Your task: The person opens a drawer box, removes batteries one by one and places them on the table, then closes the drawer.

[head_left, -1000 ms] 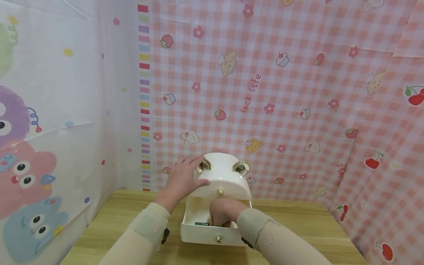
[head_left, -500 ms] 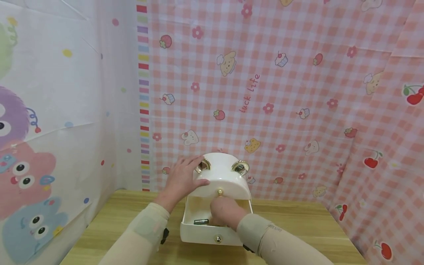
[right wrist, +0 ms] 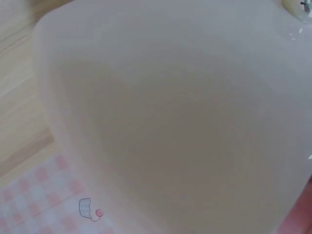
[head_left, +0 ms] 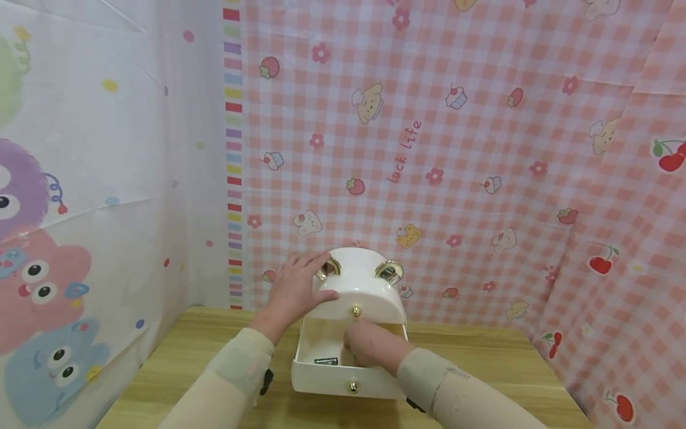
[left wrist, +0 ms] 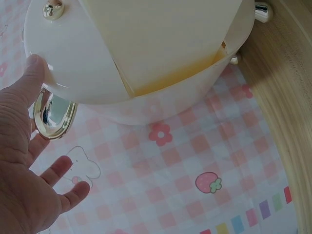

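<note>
A white rounded storage box (head_left: 361, 268) with gold ring-like ears stands on the table, its lower drawer (head_left: 321, 379) pulled out. My left hand (head_left: 293, 287) steadies the upper left side. In the left wrist view its thumb (left wrist: 33, 73) presses the glossy front beside a gold ear (left wrist: 54, 114), and the other fingers extend loosely past it. My right hand (head_left: 375, 344) reaches down into the drawer, its fingertips hidden. A small dark cylinder (head_left: 326, 361) like a battery lies inside, left of that hand. White drawer front (right wrist: 170, 107) fills most of the right wrist view.
The wooden table (head_left: 203, 363) surrounds the box. A pink checked cloth (head_left: 461, 131) hangs close behind it, and a white printed cloth (head_left: 123, 238) hangs on the left. Gold knobs mark the upper front (head_left: 356, 311) and the drawer.
My right hand has shifted slightly to the right inside the drawer. The small dark cylinder has turned a little in place. My left hand and the box stay put.
</note>
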A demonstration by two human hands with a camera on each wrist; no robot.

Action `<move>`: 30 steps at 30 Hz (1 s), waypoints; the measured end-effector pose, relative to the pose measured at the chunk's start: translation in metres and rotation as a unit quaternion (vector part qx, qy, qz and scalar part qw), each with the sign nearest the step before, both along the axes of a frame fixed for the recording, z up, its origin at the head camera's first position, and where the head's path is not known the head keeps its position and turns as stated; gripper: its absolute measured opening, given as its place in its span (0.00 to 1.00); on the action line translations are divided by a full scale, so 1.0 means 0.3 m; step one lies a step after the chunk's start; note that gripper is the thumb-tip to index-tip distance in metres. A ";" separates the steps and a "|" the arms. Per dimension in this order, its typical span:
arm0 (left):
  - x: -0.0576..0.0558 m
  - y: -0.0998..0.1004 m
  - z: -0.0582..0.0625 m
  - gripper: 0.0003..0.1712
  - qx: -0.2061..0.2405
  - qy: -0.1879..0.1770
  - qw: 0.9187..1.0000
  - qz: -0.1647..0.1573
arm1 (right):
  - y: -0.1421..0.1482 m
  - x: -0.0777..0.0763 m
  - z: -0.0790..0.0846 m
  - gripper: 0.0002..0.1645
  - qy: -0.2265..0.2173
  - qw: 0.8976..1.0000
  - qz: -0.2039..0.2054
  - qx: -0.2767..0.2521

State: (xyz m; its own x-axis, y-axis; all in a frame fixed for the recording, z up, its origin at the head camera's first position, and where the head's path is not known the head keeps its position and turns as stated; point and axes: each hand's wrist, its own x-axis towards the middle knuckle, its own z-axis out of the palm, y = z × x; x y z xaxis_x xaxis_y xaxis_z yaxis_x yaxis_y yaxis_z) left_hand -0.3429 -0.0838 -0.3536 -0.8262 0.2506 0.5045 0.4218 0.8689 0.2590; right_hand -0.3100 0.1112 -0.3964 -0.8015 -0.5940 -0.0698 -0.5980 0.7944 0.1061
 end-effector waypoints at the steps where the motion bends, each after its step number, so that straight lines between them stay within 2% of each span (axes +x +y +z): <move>1: 0.000 0.000 0.000 0.53 -0.001 -0.001 1.000 0.000 | 0.002 -0.003 -0.002 0.11 -0.006 1.000 -0.010 0.001; 7: 0.000 0.001 0.000 0.53 -0.002 0.001 1.000 -0.001 | 0.005 -0.015 -0.009 0.14 -0.030 0.999 -0.045 -0.003; 11: 0.000 0.000 -0.002 0.53 -0.001 0.002 1.000 -0.003 | 0.011 -0.017 -0.018 0.15 -0.025 0.999 -0.031 -0.033; 17: -0.003 -0.001 -0.005 0.53 -0.005 0.009 1.000 -0.002 | 0.028 -0.020 -0.032 0.08 -0.023 0.996 -0.010 -0.090; 21: -0.003 0.001 -0.005 0.53 -0.006 0.017 1.000 -0.002 | 0.040 -0.021 -0.037 0.10 -0.024 0.992 0.003 -0.126; 30: -0.001 -0.002 -0.005 0.52 -0.008 0.017 1.000 -0.001 | 0.053 -0.006 -0.043 0.13 -0.042 0.980 -0.011 -0.192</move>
State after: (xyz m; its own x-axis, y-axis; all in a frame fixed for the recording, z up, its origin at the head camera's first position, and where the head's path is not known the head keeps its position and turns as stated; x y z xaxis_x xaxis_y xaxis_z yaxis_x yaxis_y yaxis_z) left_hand -0.3432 -0.0843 -0.3550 -0.8085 0.2601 0.5279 0.4316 0.8719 0.2314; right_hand -0.3120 0.1271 -0.4093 -0.8150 -0.5724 0.0900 -0.5747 0.7785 -0.2523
